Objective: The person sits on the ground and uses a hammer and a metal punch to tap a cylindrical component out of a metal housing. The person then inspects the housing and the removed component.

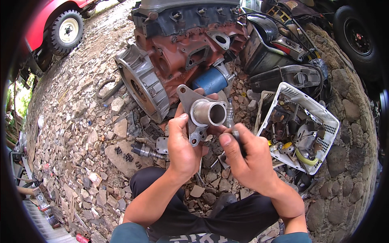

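My left hand [182,148] grips a grey metal part [210,113] made of a triangular flange with bolt holes and a short round tube, its open end tilted up toward my right. The fingers curl behind the flange and the thumb lies along its left side. My right hand [247,160] is just right of and below the tube, closed on a small dark object [238,137] that is mostly hidden by the fingers. Beneath and behind my hands lie a flat metal plate [162,145] and a cylindrical metal part [144,150] on the stony ground.
A red-brown engine block [170,56] with bell housing [142,85] and blue filter [208,83] stands ahead. A white crate [326,121] of parts, black containers [291,75] and a stone wall [340,190] are right. A red vehicle [36,20] is upper left; small bolts [123,156] lie on rubble.
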`<state>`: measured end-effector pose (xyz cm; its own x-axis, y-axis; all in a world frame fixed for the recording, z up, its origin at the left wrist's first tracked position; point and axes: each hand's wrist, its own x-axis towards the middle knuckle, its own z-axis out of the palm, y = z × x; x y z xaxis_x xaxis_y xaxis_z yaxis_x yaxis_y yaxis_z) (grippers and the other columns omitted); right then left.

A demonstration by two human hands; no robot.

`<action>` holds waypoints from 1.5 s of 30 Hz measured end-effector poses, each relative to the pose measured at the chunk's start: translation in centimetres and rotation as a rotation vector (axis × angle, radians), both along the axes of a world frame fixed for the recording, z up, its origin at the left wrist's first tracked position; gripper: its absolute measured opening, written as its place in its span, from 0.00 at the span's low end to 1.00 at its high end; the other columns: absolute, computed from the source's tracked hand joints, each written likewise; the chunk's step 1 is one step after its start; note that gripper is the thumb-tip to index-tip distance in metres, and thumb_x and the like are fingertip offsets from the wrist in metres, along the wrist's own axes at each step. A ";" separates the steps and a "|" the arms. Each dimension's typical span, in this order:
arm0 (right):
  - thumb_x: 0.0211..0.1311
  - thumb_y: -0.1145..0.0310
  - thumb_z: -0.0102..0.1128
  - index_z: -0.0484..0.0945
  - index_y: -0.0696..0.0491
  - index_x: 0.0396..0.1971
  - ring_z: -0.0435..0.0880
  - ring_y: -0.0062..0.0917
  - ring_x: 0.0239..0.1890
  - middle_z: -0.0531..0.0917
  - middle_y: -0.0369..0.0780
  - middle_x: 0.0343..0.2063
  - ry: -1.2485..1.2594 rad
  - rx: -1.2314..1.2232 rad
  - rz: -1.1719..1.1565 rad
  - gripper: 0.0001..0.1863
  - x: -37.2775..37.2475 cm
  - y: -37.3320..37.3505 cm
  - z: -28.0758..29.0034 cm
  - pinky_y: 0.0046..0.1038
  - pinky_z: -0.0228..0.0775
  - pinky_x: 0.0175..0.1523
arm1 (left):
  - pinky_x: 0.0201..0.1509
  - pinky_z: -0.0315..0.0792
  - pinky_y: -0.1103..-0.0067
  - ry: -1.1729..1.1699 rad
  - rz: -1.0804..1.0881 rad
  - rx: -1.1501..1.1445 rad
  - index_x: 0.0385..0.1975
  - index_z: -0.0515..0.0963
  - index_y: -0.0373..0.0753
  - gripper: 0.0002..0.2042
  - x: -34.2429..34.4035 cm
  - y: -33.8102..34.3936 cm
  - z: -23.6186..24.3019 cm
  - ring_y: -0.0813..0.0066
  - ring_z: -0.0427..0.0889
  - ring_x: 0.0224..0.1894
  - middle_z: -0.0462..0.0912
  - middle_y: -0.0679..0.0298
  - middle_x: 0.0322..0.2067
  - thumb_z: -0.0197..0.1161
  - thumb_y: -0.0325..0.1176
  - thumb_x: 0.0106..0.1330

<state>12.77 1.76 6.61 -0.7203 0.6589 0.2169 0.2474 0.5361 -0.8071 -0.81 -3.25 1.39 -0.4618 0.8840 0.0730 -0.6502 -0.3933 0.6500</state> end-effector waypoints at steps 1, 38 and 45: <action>0.70 0.66 0.56 0.74 0.61 0.38 0.86 0.34 0.19 0.82 0.45 0.17 0.028 -0.033 -0.020 0.11 0.0 0.0 0.1 0.29 0.72 0.23 | 0.50 0.78 0.69 0.039 0.025 -0.039 0.66 0.61 0.38 0.27 0.1 0.1 0.0 0.65 0.82 0.45 0.75 0.55 0.58 0.31 0.41 0.70; 0.65 0.73 0.62 0.64 0.59 0.61 0.87 0.22 0.23 0.84 0.43 0.21 0.163 0.003 -0.036 0.26 1.1 0.2 0.0 0.22 0.70 0.23 | 0.60 0.72 0.74 0.276 0.014 0.159 0.59 0.58 0.36 0.24 0.5 -1.0 0.5 0.73 0.73 0.55 0.69 0.57 0.54 0.50 0.22 0.61; 0.64 0.68 0.65 0.69 0.60 0.57 0.74 0.15 0.13 0.77 0.37 0.14 0.173 0.057 -0.044 0.25 0.9 0.4 0.6 0.22 0.61 0.20 | 0.27 0.83 0.75 0.127 -0.048 0.038 0.57 0.62 0.39 0.23 0.7 -0.6 0.2 0.64 0.84 0.37 0.76 0.54 0.48 0.47 0.40 0.62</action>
